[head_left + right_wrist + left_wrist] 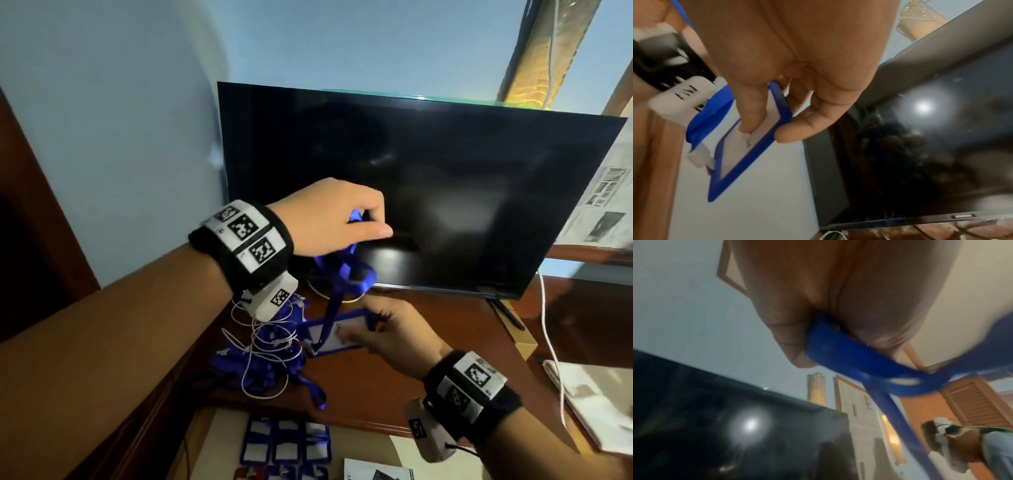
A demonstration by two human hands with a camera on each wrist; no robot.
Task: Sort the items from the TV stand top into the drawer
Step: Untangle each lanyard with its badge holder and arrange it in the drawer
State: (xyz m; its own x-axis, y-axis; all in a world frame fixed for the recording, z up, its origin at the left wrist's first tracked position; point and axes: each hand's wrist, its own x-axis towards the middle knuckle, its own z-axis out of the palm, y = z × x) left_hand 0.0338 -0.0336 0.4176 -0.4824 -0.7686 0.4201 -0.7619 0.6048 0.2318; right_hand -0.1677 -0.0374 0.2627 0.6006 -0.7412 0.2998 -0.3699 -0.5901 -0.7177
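A blue-framed badge holder [334, 334] [748, 151] with a white card hangs on a blue lanyard [346, 270] [855, 363] above the wooden TV stand top [411, 387]. My left hand [346, 216] [818, 331], raised in front of the TV, grips the lanyard's upper loop in curled fingers. Lower down, my right hand [383, 335] [777, 113] pinches the badge holder between thumb and fingers. A pile of more blue lanyards and badges [260, 363] lies at the left of the stand top. The open drawer [219, 445] below holds rows of blue badge holders [286, 445].
A black TV [428, 192] stands at the back of the stand. A white cable [551, 346] runs down at the right, near papers [596, 401]. A booklet [376, 471] lies in the drawer. A brown door frame [44, 219] is on the left.
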